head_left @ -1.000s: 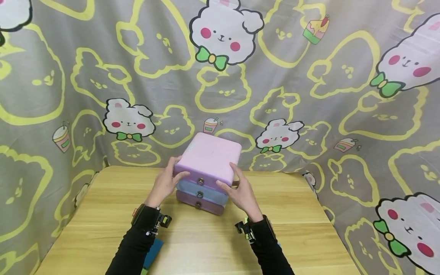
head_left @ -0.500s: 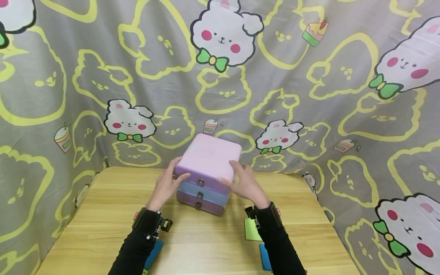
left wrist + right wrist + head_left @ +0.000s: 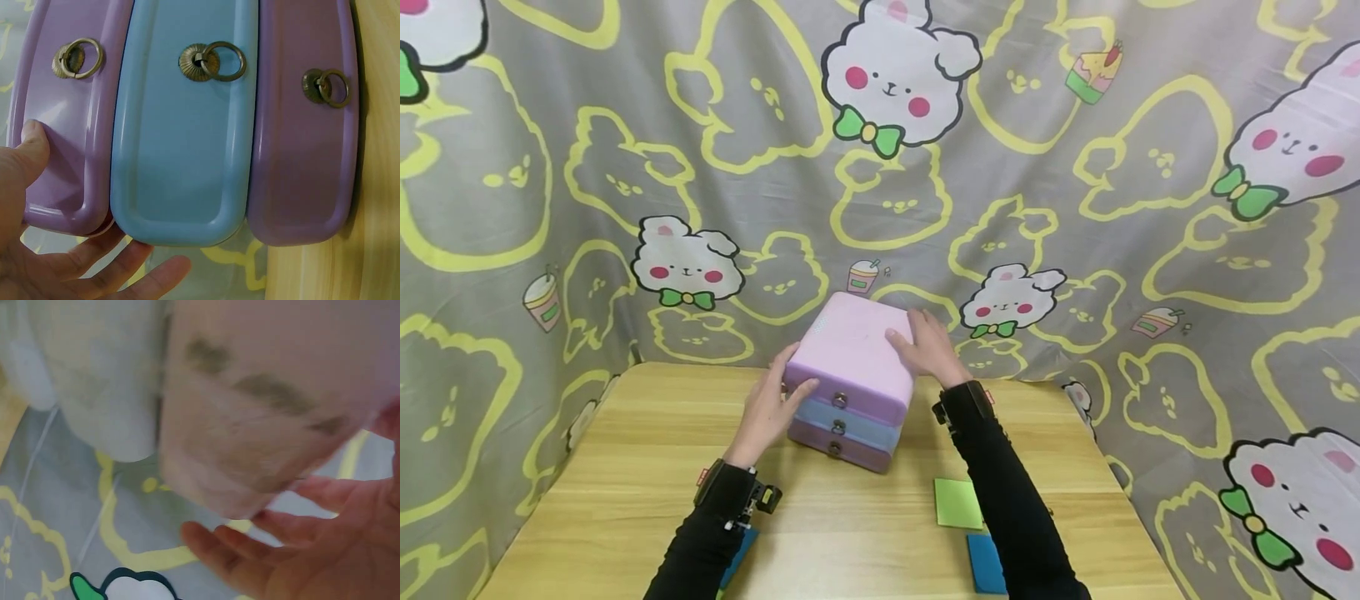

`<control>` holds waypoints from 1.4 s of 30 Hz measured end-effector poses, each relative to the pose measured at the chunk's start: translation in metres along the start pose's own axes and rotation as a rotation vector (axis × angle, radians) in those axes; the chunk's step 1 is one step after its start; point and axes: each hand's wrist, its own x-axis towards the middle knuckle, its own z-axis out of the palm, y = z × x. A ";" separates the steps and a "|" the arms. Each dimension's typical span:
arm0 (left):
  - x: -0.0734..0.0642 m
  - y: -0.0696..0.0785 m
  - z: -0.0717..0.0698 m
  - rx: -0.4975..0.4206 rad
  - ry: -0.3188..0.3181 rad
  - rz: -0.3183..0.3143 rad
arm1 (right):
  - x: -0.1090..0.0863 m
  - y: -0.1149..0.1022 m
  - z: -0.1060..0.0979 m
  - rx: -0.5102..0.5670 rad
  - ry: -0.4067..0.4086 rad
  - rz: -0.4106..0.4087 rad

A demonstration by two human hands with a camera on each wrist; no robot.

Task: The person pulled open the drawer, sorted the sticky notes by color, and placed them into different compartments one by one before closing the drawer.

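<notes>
A small three-tier chest of drawers (image 3: 859,342) stands turned at an angle on the table, with a pink top and purple, blue and mauve drawer fronts. Each front has a bronze ring pull (image 3: 212,61). My left hand (image 3: 765,414) grips the top tier's left front corner, its thumb on the purple front (image 3: 69,150) and its fingers along the side. Toward the back right, my right hand (image 3: 931,346) holds the top tier, thumb on the pink top and fingers over the far edge. In the right wrist view the chest's back is blurred, with dark marks.
A green square (image 3: 957,503) and a blue square (image 3: 985,564) lie on the wooden table (image 3: 842,533) near my right sleeve. Another blue piece (image 3: 741,557) shows beside my left sleeve, partly hidden. A patterned grey curtain (image 3: 760,192) hangs close behind the chest.
My right hand has moved from the top tier's right front corner back along its side to the rear, uncovering the green and blue squares. The left hand stays on its corner.
</notes>
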 end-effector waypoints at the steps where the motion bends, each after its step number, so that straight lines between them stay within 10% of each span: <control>1: 0.000 0.001 0.001 0.000 0.005 0.000 | 0.004 0.001 0.001 -0.006 -0.003 0.011; 17: -0.012 0.008 0.020 -0.050 0.190 0.024 | 0.050 0.019 0.006 0.005 -0.056 0.071; 30: -0.060 0.007 0.046 0.190 0.387 -0.003 | 0.056 0.018 0.009 0.011 -0.037 0.159; 42: -0.095 0.012 0.094 0.233 0.255 0.082 | 0.065 0.015 0.005 -0.029 -0.066 0.263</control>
